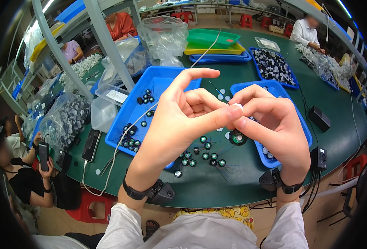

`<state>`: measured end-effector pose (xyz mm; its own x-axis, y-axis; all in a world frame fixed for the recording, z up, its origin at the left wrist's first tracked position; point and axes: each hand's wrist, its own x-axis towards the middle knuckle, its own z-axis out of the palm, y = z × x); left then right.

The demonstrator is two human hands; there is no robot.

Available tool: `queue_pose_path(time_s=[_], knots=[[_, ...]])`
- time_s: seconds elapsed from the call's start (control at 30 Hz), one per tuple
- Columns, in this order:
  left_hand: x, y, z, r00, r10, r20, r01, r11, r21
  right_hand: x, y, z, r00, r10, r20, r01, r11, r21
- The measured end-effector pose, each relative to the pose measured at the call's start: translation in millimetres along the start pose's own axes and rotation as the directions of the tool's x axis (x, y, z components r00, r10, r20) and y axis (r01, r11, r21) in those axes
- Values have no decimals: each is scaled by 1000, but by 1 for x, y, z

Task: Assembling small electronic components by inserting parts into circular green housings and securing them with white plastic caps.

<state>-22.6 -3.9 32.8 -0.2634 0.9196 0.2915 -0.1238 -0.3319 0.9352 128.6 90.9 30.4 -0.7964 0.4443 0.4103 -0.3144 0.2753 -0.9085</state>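
White, one small piece [238,106] seems clamped between the fingers of your left hand [180,113] and right hand [277,124], its shape mostly hidden; the two nearest blue trays [165,75] lie on the green tabletop [212,193].

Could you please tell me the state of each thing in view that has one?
Left hand: pinching the small white piece.
Right hand: pinching the same piece.
Small white piece: held, partly hidden.
Left blue tray: open, partly filled.
Right blue tray: open, partly covered.
Upper trays: stacked, green on top.
Black device: lying, white cable plugged in.
Wired components: several scattered loose.
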Motion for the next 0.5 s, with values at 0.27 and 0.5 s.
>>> queue_pose_path(time_s=[0.27,0.5], knots=[[-1,3,-2,994,61,-89,-60,998,14,3,-3,-3,991,130,38,-129,991,-28],[0,4,-1,991,90,-103,-91,996,-5,0,-11,-6,979,198,57,-199,980,19]])
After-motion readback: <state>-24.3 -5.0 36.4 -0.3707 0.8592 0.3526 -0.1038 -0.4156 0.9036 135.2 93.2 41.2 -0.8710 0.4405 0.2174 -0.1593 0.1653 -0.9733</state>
